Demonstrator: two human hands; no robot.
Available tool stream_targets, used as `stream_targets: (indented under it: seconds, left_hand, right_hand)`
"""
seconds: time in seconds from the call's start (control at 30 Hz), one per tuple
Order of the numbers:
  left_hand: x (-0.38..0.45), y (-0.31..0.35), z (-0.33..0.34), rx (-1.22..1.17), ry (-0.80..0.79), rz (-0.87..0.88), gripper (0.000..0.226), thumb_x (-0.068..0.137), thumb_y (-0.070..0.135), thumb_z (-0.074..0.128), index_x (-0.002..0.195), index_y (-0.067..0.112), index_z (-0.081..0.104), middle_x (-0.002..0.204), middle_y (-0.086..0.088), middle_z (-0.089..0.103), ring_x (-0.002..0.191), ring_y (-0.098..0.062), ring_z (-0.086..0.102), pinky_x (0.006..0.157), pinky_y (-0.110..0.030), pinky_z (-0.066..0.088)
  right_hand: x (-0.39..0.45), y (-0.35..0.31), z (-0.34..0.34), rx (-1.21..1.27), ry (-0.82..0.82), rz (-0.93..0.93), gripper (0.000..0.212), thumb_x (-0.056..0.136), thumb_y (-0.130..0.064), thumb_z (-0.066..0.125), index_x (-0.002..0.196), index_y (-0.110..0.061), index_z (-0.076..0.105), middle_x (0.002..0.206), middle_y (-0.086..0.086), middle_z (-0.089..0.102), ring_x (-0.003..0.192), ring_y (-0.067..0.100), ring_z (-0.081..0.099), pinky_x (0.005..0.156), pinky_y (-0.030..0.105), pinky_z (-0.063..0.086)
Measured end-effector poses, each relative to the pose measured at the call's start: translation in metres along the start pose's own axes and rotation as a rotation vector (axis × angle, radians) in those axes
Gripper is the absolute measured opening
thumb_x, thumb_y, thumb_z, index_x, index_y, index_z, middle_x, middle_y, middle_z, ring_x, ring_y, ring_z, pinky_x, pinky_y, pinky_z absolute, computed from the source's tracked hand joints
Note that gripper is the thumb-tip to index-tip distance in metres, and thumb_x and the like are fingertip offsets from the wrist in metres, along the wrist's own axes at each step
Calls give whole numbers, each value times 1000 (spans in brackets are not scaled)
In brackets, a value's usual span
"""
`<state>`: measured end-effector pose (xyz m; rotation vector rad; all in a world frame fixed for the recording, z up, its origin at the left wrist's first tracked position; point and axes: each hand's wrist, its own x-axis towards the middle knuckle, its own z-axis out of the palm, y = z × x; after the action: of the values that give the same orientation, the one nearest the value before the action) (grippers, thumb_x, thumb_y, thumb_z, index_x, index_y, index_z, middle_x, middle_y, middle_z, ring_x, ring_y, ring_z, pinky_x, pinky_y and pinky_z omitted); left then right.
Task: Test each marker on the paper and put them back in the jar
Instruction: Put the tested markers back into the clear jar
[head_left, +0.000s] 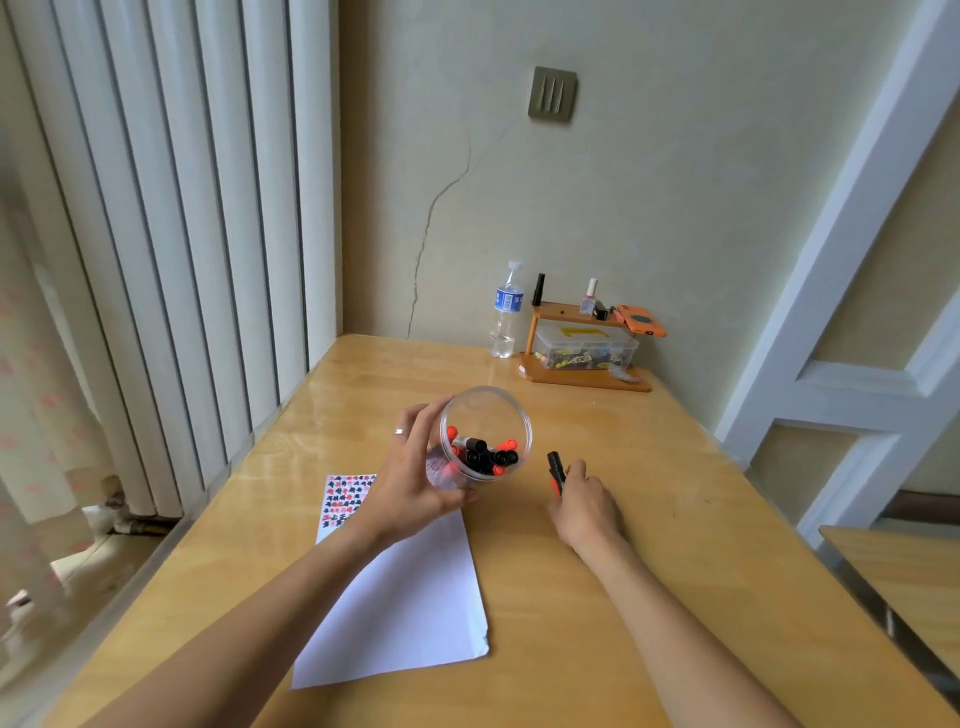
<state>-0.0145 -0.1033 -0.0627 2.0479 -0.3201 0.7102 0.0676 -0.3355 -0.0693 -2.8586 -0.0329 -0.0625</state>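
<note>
While tilted toward the person, the clear jar (485, 434) of red and black markers (483, 454) is gripped by the left hand (415, 480) above the worktop (649, 545).

Right hand (584, 501) rests on the worktop beside the jar, fingers curled round marker pieces (556, 470), black and red. White paper (410, 592), its far left corner covered in red and black test marks, lies under the left forearm. Water bottle (506, 312) and small wooden shelf (582, 343) stand at the wall.

left hand (410, 483): silver ring on one finger | right hand (584, 506): no ring | forearms: bare, sleeveless
</note>
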Motion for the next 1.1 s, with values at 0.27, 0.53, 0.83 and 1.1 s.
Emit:
stream_targets:
  seconds: [0.27,0.53,0.83,1.1]
  left_hand:
    - [-5,-6,-18,44,82,-21,109,67,15,94,156,30,33,139,8,30,125,4,46,102,-13,45]
    - [-6,-7,-31,91,51,18,108,66,18,92,156,28,33,140,5,29,124,-7,47,100,-18,50]
    - [-3,4,-28,14,-36,24,115,57,19,97,153,32,36,138,-2,44,133,-12,38,104,-18,41]
    - [-1,5,-29,11,-61,42,108,59,16,98,150,23,41,133,-3,41,128,-15,45,103,-26,46]
  right_hand:
    - [-22,-32,-35,278,162,-137,13,89,-20,59,98,-23,50,81,-1,58,75,28,60,62,34,45]
    - [-56,-107,-101,1145,696,-528,5,81,-7,57,79,-9,52,59,-11,44,50,9,43,48,28,35]
    - [-57,-148,-89,1345,605,-712,20,93,-14,57,110,-8,49,88,-19,58,79,13,58,74,41,51]
    - [-48,-137,-81,928,378,-845,29,95,-15,72,116,-15,52,109,-4,59,104,18,60,90,33,50]
